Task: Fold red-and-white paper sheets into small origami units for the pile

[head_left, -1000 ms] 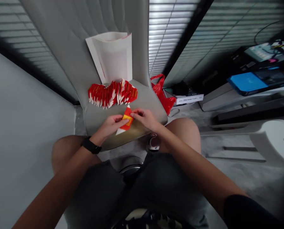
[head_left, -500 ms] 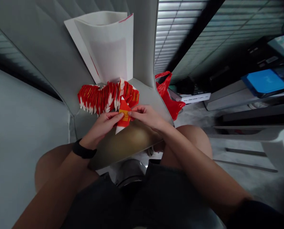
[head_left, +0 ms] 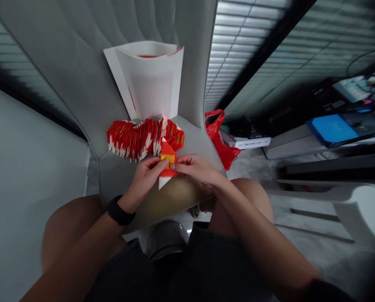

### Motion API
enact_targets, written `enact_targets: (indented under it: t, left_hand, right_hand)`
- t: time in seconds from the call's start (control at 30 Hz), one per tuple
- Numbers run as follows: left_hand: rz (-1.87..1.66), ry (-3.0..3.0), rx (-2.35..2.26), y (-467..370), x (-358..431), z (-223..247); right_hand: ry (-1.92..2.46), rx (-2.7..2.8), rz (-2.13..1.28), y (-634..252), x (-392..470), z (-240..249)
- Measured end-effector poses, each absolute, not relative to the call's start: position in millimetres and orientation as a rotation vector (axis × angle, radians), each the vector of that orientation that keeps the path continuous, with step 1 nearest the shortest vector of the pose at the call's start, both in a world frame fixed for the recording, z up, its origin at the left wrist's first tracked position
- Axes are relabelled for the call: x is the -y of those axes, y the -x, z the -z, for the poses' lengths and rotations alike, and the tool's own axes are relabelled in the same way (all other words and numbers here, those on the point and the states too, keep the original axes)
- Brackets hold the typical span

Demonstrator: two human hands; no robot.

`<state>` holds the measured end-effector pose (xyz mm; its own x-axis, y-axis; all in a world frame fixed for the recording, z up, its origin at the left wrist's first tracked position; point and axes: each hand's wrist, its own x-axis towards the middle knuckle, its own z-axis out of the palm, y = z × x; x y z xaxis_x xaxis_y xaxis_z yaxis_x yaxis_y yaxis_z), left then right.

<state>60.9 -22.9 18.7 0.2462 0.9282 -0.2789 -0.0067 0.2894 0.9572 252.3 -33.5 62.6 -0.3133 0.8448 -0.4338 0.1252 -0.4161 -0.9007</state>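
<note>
A red, yellow and white folded paper is held above the front of a grey chair seat. My left hand pinches its left edge, thumb on top. From the other side, my right hand grips the same paper between thumb and fingers. Just behind it, a curved row of red folded papers with white tips stands on the seat. A white paper bag leans upright against the backrest behind the row, its top open and something red showing inside.
A red plastic bag and a white box lie on the floor right of the chair. Farther right are a blue item and a white chair. A pale wall stands at the left.
The view has tilted, so the chair, bag and row sit lower in the picture. Both hands still hold the folded paper, with little change in their grip.
</note>
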Motion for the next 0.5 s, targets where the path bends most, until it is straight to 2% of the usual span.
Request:
enact_targets:
  t: [0.17,0.5]
  left_hand:
    - [-0.676,-1.116,-1.019,-53.9,15.7,-23.1]
    - [-0.720,-1.183,-1.042,-51.7,15.7,-26.7]
  right_hand:
    - [1.384,1.253,-1.797,-259.6,29.8,-65.3]
    - [1.375,1.239,-1.907,-263.6,33.5,-67.2]
